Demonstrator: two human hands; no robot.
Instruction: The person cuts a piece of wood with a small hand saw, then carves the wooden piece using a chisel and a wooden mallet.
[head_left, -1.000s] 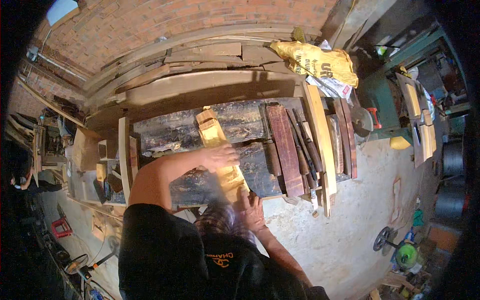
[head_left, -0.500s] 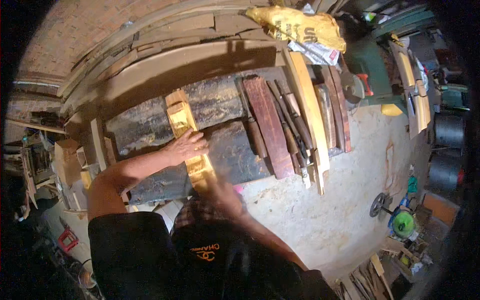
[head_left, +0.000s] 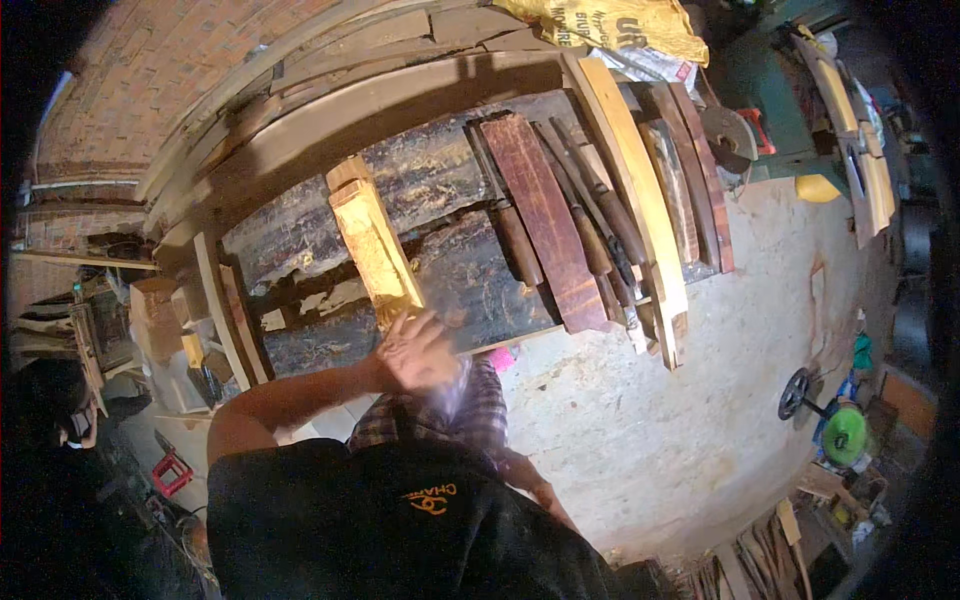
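A pale yellow block of wood, with a rough, chipped upper face, lies lengthwise across the dark, worn bench top. Over its near end my left hand is closed, fingers curled on the wood and partly smeared by motion. My right forearm comes in low beside my plaid shorts. The right hand is lost in a blur by the left hand and the shorts, so its fingers and anything in them cannot be made out.
Right of the block lie a reddish-brown board, several wood-handled tools and a long pale plank. A yellow sack sits at the back. Beyond the bench are the concrete floor and a green wheel-like object.
My left hand has slid from the block's middle to its near end. My right arm has drawn lower and closer to my body. The whole view has shifted slightly.
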